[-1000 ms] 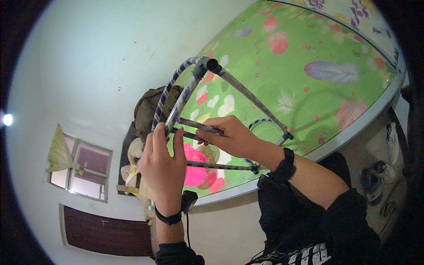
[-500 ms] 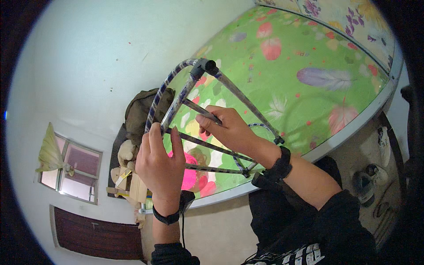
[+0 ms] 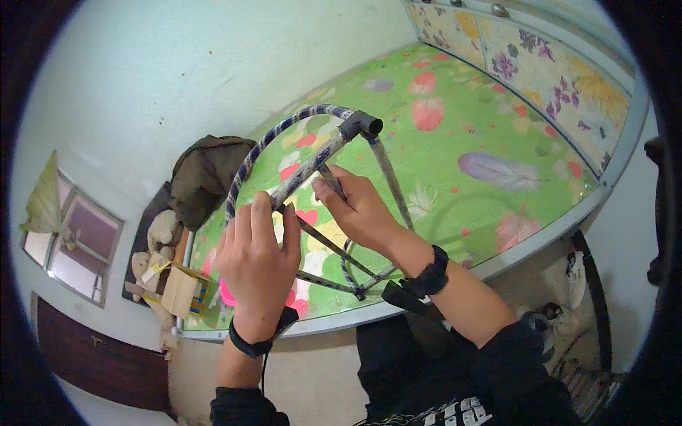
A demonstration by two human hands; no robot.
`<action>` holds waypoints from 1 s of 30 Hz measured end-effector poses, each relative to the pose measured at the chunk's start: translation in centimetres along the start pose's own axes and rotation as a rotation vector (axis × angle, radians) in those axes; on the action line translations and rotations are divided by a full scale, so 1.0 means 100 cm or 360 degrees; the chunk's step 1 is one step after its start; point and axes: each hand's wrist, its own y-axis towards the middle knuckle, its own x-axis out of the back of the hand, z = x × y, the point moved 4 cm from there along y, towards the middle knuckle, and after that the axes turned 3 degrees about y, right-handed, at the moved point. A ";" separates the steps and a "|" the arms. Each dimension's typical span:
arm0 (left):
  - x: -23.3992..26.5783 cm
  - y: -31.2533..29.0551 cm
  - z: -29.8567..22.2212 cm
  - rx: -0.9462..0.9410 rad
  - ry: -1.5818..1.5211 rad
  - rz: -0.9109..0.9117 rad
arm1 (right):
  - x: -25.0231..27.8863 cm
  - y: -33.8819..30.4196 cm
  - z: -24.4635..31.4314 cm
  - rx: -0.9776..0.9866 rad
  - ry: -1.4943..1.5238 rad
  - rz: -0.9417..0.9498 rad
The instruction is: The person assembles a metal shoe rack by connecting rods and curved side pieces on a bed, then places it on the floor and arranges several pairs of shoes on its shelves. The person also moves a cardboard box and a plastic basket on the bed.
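A tubular frame (image 3: 310, 172) with a dark blue and white streaked coating is held up over the bed. One corner has a black connector (image 3: 361, 126), from which a curved tube (image 3: 266, 143) arches to the left. My left hand (image 3: 257, 245) is closed around the lower part of the thick tube, its fingers partly hiding it. Between the thumb and curled fingers of my right hand (image 3: 361, 211) is a short thin rod (image 3: 332, 183), whose upper end meets the thick tube. Longer rods (image 3: 337, 248) run down to joints near the bed's edge.
Below the frame lies a green bed (image 3: 440, 163) with feather and petal prints and a pale rail (image 3: 497, 266). A dark bag (image 3: 206, 177), plush toys (image 3: 162, 231) and a small wooden box (image 3: 181, 290) sit at the left. Shoes (image 3: 577, 280) are on the floor at right.
The whole view has shifted. The frame has turned, its black connector now farther right and slightly lower in the picture. My right hand's rod slants more steeply. Both hands keep their grip.
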 end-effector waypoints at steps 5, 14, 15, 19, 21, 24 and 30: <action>-0.004 0.001 0.002 -0.0031 0.0043 -0.0023 | -0.004 0.002 0.004 0.0037 0.0109 0.0020; -0.003 -0.002 0.003 0.0021 -0.0043 -0.0064 | -0.006 0.007 0.007 -0.0087 0.0146 0.0205; -0.003 -0.002 0.003 0.0009 -0.0019 -0.0069 | -0.006 0.007 0.007 -0.0131 0.0176 0.0188; -0.007 -0.002 0.005 0.0001 0.0016 -0.0067 | -0.005 0.012 0.010 -0.0122 0.0389 0.0118; -0.008 -0.002 0.005 -0.0004 -0.0009 -0.0120 | -0.005 0.016 0.011 -0.0066 0.0508 0.0120; -0.009 -0.003 0.006 0.0022 -0.0034 -0.0110 | -0.007 0.018 0.009 -0.0169 0.0725 0.0157; -0.010 -0.005 0.007 0.0026 -0.0041 -0.0138 | -0.004 0.015 0.008 -0.0117 0.0931 0.0259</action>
